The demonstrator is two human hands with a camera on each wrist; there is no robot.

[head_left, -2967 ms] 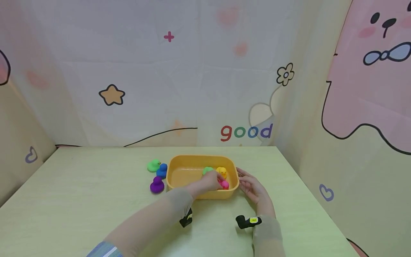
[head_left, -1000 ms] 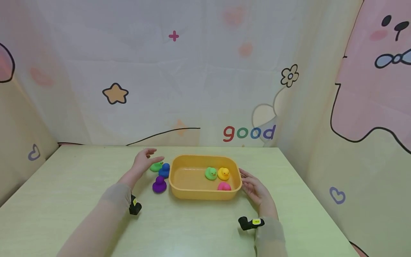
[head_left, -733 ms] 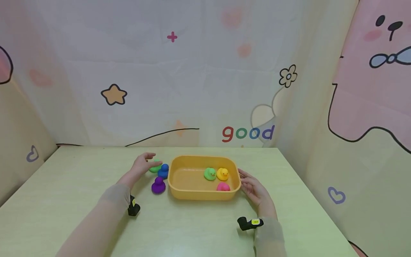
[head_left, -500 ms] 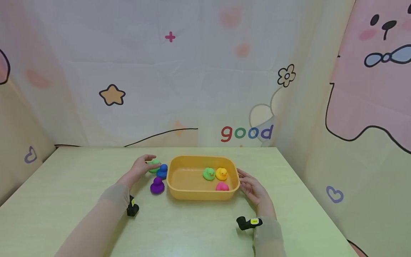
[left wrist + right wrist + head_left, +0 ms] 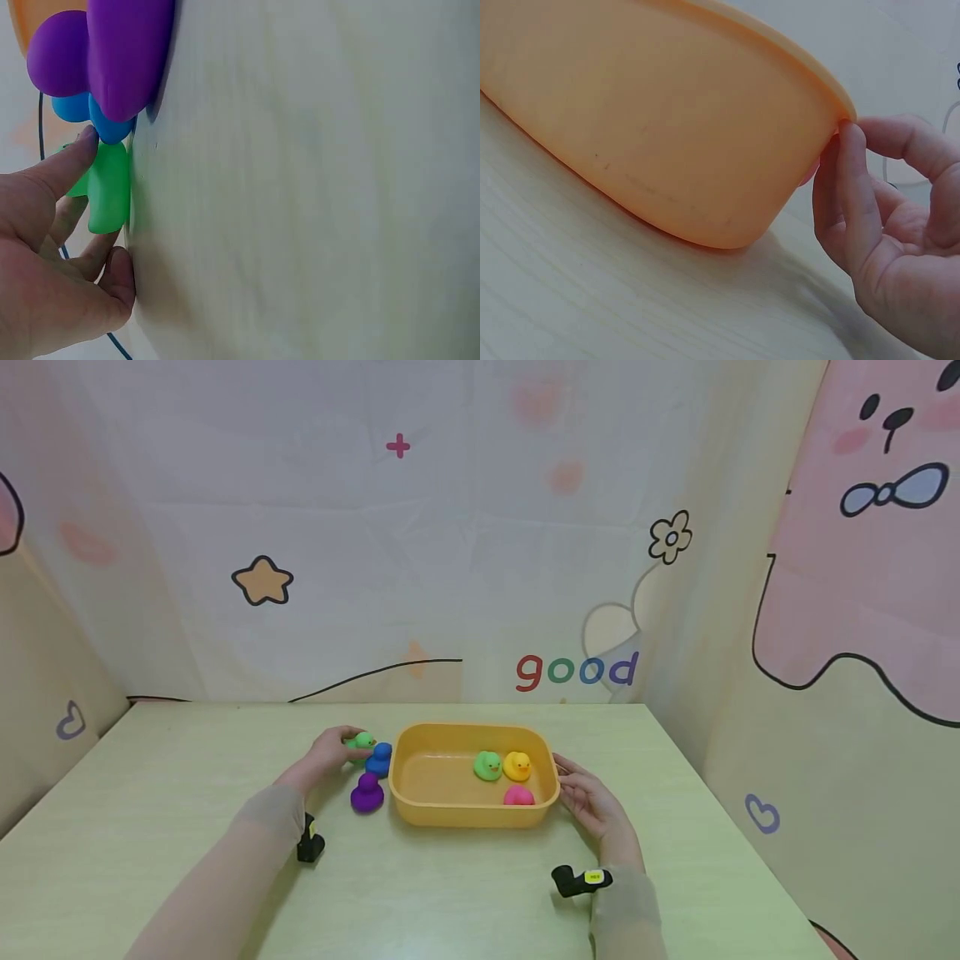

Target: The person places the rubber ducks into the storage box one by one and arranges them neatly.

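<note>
On the left, my left hand (image 5: 327,750) has its thumb and fingers around a green rubber duck (image 5: 363,740). In the left wrist view the thumb lies along the near side of that green duck (image 5: 109,191), with fingers behind it. A blue rubber duck (image 5: 379,762) and a purple rubber duck (image 5: 367,795) stand close by, beside the yellow-orange plastic basin (image 5: 472,816). My right hand (image 5: 596,800) pinches the rim at the basin's right end, seen closely in the right wrist view. Inside the basin are a green duck (image 5: 488,766), a yellow duck (image 5: 517,766) and a partly hidden pink duck (image 5: 519,795).
Everything stands on a pale wood-grain table (image 5: 465,893). A printed cloth backdrop (image 5: 337,527) rises behind the table's far edge, with further cloth walls at both sides. A black wrist camera (image 5: 581,880) sits on the right wrist, another on the left.
My left hand has left the basin's inside, gone left to the green duck outside, and closed its thumb and fingers around it. The right hand stays at the basin's rim.
</note>
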